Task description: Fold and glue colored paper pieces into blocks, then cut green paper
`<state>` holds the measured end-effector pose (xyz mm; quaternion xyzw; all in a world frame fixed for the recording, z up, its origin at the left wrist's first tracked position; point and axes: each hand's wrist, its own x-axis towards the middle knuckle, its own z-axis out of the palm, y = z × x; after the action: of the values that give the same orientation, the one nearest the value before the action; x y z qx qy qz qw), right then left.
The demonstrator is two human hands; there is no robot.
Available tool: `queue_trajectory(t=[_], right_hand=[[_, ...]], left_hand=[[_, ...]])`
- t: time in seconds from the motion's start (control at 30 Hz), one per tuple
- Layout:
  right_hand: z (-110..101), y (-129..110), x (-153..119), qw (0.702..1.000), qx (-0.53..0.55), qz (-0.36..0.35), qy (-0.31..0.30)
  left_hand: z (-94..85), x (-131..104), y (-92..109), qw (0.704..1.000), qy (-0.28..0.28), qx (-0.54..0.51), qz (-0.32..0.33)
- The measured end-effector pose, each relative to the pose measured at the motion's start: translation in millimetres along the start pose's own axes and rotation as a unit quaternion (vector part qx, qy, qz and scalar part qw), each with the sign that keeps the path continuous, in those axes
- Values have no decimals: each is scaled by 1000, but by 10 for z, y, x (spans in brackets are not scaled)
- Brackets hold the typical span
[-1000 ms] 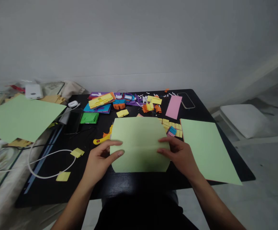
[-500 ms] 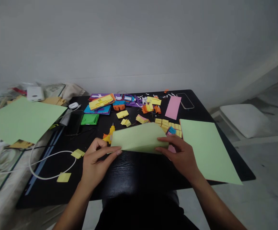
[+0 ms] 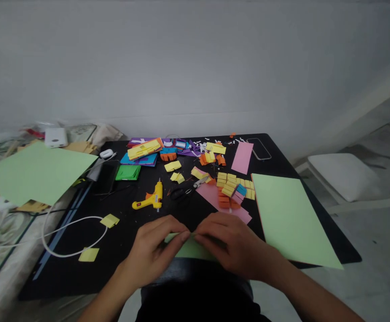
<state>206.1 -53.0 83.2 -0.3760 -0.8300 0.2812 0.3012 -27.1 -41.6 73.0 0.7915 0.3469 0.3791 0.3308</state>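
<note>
Between my hands, at the table's front edge, is a sheet of light green paper (image 3: 195, 250), partly hidden under my fingers. My left hand (image 3: 159, 248) pinches its upper edge between thumb and fingers. Close beside it, my right hand (image 3: 230, 246) pinches the same edge, the fingertips of both hands almost meeting. Beyond my left hand lies a yellow glue gun (image 3: 152, 198). Scissors with dark handles (image 3: 181, 194) rest just right of it, partly over pink paper (image 3: 211, 197). Folded yellow paper pieces (image 3: 227, 181) and orange ones (image 3: 226, 201) sit past my right hand.
A large green sheet (image 3: 292, 214) covers the table's right side, and another green sheet (image 3: 40, 172) lies at the left. A white cable (image 3: 60, 256) loops on the black table (image 3: 114, 268). Stacked colored papers (image 3: 144, 150) and a pink strip (image 3: 242, 157) lie at the back.
Both hands have drawn the green paper down toward my body and closer together along its edge. The glue gun and scissors, covered before, now show.
</note>
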Motion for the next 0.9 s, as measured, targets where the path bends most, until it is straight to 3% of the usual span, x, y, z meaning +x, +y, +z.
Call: queue_trajectory(t=[0.1, 0.2, 0.33, 0.43, 0.5, 0.6, 0.77, 0.9], right_hand=[[-148, 142, -75, 996, 30, 74, -41], [-261, 375, -185, 982, 58, 167, -64], [-133, 699, -301, 970, 32, 232, -69], [144, 855, -344, 965, -56, 254, -38], [353, 890, -370, 958, -131, 253, 43], [643, 838, -426, 961, -174, 193, 97], [1004, 660, -486, 985, -157, 69, 27], [1126, 627, -466, 984, -168, 60, 10]], left_hand=[[-128, -95, -137, 996, 52, 21, -69], [-200, -230, -379, 978, 96, 34, -184], [-55, -390, -716, 960, 50, 27, -275], [130, -472, -876, 965, 29, 90, -246], [232, -522, -914, 966, 57, 163, -190], [379, -611, -877, 957, 80, 254, -118], [737, -775, -759, 961, -6, 273, -47], [927, -840, -773, 957, -26, 287, -47]])
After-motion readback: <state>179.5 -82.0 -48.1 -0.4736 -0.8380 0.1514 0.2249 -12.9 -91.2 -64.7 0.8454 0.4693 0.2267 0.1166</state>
